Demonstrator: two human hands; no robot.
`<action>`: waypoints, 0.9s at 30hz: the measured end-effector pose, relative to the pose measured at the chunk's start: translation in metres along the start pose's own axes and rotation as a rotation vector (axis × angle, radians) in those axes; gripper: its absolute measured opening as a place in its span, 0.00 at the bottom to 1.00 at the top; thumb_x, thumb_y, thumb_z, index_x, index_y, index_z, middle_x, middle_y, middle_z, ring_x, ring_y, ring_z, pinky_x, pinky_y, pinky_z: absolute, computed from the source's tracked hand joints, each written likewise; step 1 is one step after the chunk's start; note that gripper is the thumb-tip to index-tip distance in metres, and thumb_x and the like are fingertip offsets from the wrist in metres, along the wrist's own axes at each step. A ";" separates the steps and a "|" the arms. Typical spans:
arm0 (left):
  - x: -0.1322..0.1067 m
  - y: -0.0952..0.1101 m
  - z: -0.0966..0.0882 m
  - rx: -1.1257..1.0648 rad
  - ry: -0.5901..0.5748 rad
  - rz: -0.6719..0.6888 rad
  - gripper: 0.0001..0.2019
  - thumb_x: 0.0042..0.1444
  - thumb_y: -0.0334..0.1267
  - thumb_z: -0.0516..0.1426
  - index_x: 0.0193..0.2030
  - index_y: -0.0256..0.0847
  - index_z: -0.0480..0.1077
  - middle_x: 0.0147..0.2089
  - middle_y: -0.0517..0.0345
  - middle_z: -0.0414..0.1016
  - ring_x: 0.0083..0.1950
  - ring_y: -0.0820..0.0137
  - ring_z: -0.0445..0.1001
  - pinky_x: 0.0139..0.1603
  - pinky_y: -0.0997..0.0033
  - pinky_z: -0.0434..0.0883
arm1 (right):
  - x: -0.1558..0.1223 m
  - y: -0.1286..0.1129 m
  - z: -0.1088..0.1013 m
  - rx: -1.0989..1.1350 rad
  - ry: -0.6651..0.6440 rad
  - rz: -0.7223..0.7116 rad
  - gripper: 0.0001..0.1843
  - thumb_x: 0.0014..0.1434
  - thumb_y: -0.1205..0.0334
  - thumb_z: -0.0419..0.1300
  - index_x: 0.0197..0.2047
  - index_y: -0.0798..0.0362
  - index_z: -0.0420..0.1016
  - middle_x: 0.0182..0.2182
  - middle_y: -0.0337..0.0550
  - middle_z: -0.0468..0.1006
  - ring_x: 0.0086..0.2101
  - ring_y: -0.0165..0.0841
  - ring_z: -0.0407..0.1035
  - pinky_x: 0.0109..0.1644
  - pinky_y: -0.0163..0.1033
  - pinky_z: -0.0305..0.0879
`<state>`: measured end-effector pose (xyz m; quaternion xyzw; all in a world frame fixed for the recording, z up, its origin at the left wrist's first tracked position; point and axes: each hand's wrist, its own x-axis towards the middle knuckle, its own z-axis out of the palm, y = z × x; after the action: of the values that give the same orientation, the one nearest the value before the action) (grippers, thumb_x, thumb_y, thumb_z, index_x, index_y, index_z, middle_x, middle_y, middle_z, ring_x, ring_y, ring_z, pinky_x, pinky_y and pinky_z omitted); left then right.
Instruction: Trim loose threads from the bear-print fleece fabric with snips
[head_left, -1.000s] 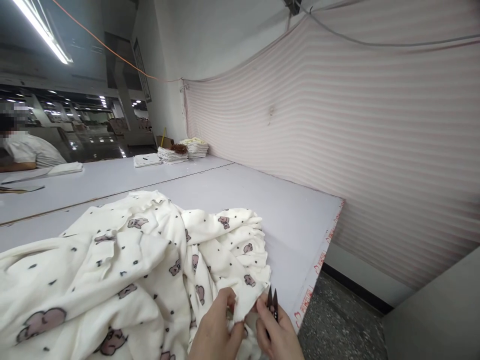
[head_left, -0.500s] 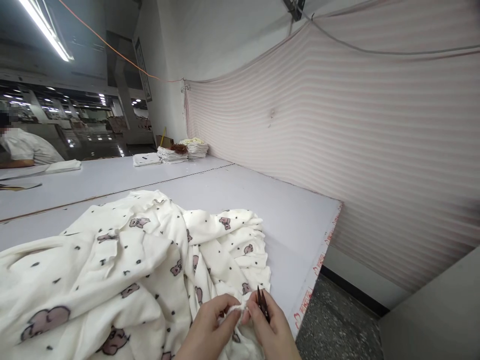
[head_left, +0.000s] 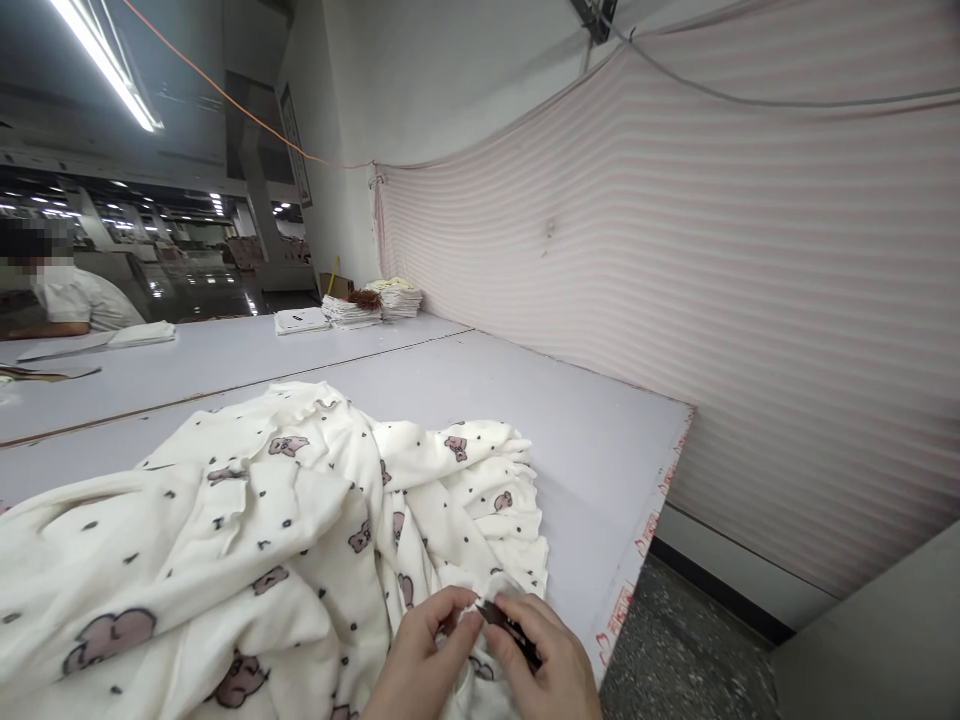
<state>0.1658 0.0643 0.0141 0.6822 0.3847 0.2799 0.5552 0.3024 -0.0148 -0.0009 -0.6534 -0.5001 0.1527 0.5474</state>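
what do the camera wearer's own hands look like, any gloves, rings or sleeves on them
Both the left grip and the right grip are bare human hands. No gloves, rings, cables or markings show on the visible parts. No sleeves show either; the picture's lower edge cuts off the arms.

Garment workshop: printed fabric (head_left: 300, 510), long worktable (head_left: 592, 430), stacked cloth (head_left: 352, 313), strip light (head_left: 105, 65).
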 end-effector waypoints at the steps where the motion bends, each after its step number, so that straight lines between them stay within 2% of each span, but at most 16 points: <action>1: -0.001 0.000 0.001 0.024 0.012 0.008 0.18 0.55 0.52 0.54 0.38 0.37 0.73 0.32 0.56 0.73 0.35 0.67 0.68 0.38 0.71 0.66 | 0.001 -0.001 0.002 -0.013 0.014 -0.002 0.12 0.55 0.52 0.60 0.39 0.47 0.81 0.37 0.46 0.81 0.38 0.40 0.75 0.42 0.36 0.69; 7: -0.002 -0.005 0.006 0.095 0.101 0.024 0.19 0.53 0.52 0.55 0.38 0.38 0.75 0.31 0.56 0.75 0.33 0.67 0.70 0.36 0.72 0.68 | 0.004 -0.003 0.001 0.019 0.029 0.060 0.12 0.53 0.50 0.62 0.35 0.47 0.82 0.36 0.46 0.82 0.36 0.40 0.75 0.41 0.36 0.70; 10: -0.003 -0.007 0.009 0.143 0.171 0.046 0.18 0.53 0.51 0.56 0.40 0.39 0.76 0.31 0.56 0.77 0.33 0.66 0.72 0.36 0.72 0.69 | 0.006 0.000 0.001 0.137 -0.001 0.142 0.14 0.51 0.48 0.64 0.31 0.50 0.82 0.32 0.47 0.82 0.35 0.41 0.74 0.40 0.37 0.70; 13: -0.005 -0.005 0.010 0.181 0.181 0.102 0.15 0.53 0.49 0.56 0.38 0.41 0.77 0.32 0.57 0.78 0.33 0.66 0.73 0.35 0.73 0.70 | 0.006 0.005 0.001 0.280 -0.042 0.228 0.16 0.50 0.47 0.64 0.28 0.53 0.81 0.27 0.45 0.80 0.31 0.39 0.73 0.36 0.37 0.69; 16: -0.006 -0.003 0.010 0.196 0.169 0.143 0.14 0.55 0.48 0.55 0.38 0.42 0.76 0.31 0.57 0.77 0.32 0.68 0.72 0.34 0.74 0.69 | 0.004 0.011 0.000 0.380 -0.044 0.277 0.17 0.51 0.46 0.64 0.31 0.53 0.81 0.28 0.45 0.80 0.32 0.40 0.74 0.37 0.38 0.69; 20: -0.006 -0.006 0.012 0.208 0.134 0.228 0.13 0.57 0.45 0.54 0.41 0.43 0.76 0.32 0.55 0.77 0.33 0.68 0.73 0.36 0.73 0.70 | 0.000 0.011 -0.004 0.229 0.003 0.147 0.16 0.50 0.48 0.64 0.38 0.49 0.82 0.36 0.47 0.81 0.38 0.42 0.74 0.44 0.38 0.68; 24: -0.004 -0.012 0.014 0.269 0.136 0.260 0.12 0.57 0.43 0.53 0.40 0.41 0.75 0.32 0.54 0.75 0.33 0.67 0.73 0.34 0.73 0.70 | -0.003 0.006 -0.006 0.055 -0.043 0.072 0.12 0.56 0.52 0.59 0.35 0.47 0.81 0.32 0.44 0.80 0.35 0.39 0.74 0.39 0.35 0.67; 27: -0.004 -0.014 0.009 0.273 0.084 0.220 0.09 0.56 0.41 0.54 0.35 0.42 0.74 0.31 0.55 0.75 0.34 0.66 0.74 0.35 0.73 0.70 | -0.002 0.014 -0.008 0.071 -0.071 0.060 0.13 0.57 0.51 0.58 0.32 0.49 0.80 0.29 0.43 0.79 0.32 0.38 0.73 0.36 0.34 0.66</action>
<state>0.1679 0.0568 -0.0010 0.7771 0.3648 0.3123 0.4068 0.3145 -0.0198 -0.0111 -0.6424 -0.4934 0.2099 0.5475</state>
